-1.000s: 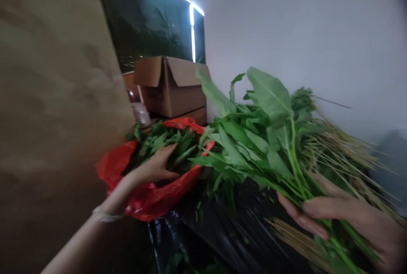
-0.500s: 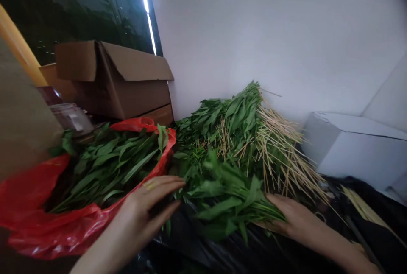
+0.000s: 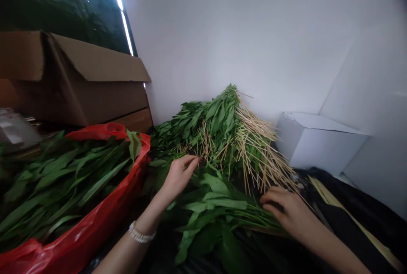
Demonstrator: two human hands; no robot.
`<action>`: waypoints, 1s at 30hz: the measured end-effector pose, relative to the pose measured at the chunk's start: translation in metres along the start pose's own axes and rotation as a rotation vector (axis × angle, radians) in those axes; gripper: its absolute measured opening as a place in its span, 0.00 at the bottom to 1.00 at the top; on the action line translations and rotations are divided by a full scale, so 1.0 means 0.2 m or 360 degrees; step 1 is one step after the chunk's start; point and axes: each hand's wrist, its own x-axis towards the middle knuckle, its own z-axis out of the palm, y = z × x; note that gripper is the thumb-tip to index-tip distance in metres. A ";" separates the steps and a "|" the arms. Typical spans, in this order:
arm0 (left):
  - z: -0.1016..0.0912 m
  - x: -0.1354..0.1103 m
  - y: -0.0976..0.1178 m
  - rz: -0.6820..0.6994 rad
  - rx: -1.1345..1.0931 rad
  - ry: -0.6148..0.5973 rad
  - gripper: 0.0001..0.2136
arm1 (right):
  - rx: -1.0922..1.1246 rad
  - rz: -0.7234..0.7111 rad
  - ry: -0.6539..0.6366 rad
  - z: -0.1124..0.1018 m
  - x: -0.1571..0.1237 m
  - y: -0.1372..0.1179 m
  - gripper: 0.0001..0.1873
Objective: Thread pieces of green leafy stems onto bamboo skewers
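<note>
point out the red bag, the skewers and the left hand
red plastic bag (image 3: 95,132), head view, on its upper rim
wooden skewers (image 3: 256,155), head view, on the exposed sticks
left hand (image 3: 179,176), head view, on the back of the hand

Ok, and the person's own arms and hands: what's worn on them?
Both forearms are bare, with no sleeves or gloves in view. The left hand has a white beaded bracelet at the wrist; no bracelet shows on the right hand.

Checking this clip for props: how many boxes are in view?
2 clearly: a brown carton at left and a white box at right. A brown edge under the carton may be a third; others could be hidden.
</note>
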 end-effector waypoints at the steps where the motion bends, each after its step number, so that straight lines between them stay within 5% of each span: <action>1: 0.05 0.02 -0.02 -0.0028 -0.0047 0.0051 0.15 | -0.0016 0.0008 0.0000 0.03 -0.01 0.00 0.11; 6: 0.18 0.00 -0.12 -0.0019 -0.0224 0.0306 0.17 | -0.0066 0.0086 0.0058 0.17 -0.06 0.06 0.09; 14: 0.06 -0.05 -0.17 -0.0014 -0.0335 0.0865 0.16 | 0.0581 0.0381 0.0681 -0.01 0.11 -0.05 0.12; 21: 0.06 -0.05 -0.20 -0.0143 -0.0358 0.1120 0.11 | 0.1227 0.0398 0.0301 0.26 0.43 -0.20 0.21; 26: 0.04 -0.04 -0.23 -0.0247 -0.0626 0.1161 0.10 | 0.1424 0.0502 0.0347 0.41 0.42 -0.12 0.23; 30: 0.00 -0.04 -0.20 -0.0202 -0.0639 0.1455 0.08 | 0.1449 0.0637 0.0334 0.42 0.39 -0.09 0.26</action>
